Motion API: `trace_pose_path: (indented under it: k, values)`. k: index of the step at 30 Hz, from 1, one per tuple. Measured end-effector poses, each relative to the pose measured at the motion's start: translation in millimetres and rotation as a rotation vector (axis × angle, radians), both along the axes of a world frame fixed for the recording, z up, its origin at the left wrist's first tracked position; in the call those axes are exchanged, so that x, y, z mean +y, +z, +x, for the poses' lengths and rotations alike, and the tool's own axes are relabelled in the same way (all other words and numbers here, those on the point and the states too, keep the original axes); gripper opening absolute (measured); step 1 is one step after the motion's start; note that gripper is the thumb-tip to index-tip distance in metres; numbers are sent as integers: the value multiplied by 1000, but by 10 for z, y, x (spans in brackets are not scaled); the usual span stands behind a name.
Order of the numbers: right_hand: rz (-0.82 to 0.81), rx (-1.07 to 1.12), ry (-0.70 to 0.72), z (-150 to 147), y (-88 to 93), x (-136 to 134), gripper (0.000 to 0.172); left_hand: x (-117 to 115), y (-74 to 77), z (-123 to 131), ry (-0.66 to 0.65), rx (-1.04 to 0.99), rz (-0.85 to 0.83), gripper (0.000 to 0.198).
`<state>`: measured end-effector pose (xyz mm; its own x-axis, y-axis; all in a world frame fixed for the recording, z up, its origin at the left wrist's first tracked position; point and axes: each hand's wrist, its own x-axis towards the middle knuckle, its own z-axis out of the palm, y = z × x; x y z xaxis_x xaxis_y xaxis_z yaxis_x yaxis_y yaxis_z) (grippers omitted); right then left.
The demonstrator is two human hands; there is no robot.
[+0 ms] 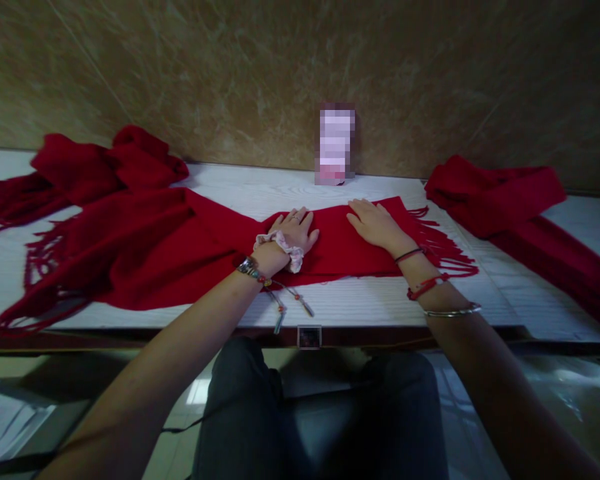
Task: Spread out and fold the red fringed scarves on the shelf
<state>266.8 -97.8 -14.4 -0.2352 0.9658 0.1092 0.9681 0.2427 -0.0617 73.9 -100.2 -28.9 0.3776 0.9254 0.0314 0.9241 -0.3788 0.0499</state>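
Note:
A red fringed scarf [330,247] lies across the white tabletop in front of me. Its right part is flat and narrow, with tassels [445,243] spread at that end; its left part is wider and wrinkled. Flat on the middle of the scarf rests my left hand [295,233], fingers apart, with a scrunchie and a beaded bracelet at the wrist. My right hand [375,223] lies palm down close to the tasselled right end, fingers stretched out. Neither hand grips the cloth.
Another crumpled red scarf [105,167] sits at the back left, partly against the first. A folded red cloth [500,200] extends along the right side. A blurred-out upright object [336,143] leans at the brown marbled wall [260,73]. The table's front edge [360,335] runs above my knees.

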Motion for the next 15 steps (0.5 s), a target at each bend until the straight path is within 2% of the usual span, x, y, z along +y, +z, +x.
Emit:
trace_pose_path:
  k: [9,12,15]
  values:
    - [133,105,91,4,-42,28,41,30,-28,12,-62,16,22,46]
    - [157,174,62,79,18,91,39,131,8,20,-108,-33,-6,42]
    - [155,147,4,173,149,176,38,327,105,46,-133,-177,-71,36]
